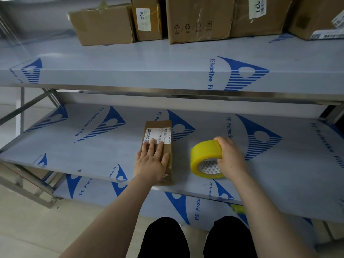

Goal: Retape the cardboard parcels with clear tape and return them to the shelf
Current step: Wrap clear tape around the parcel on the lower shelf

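Cardboard parcel (158, 146) lies flat on middle shelf (93, 151), near front edge. Left hand (151, 162) rests flat on it, fingers straight. Right hand (229, 157) grips yellowish tape roll (205, 159), held on edge just beside parcel.

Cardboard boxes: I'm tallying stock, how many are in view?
6. Five on the upper shelf: left box, 204 box, symbols box, barcode box, far-right box. One parcel under the left hand, middle shelf. Others may be hidden.
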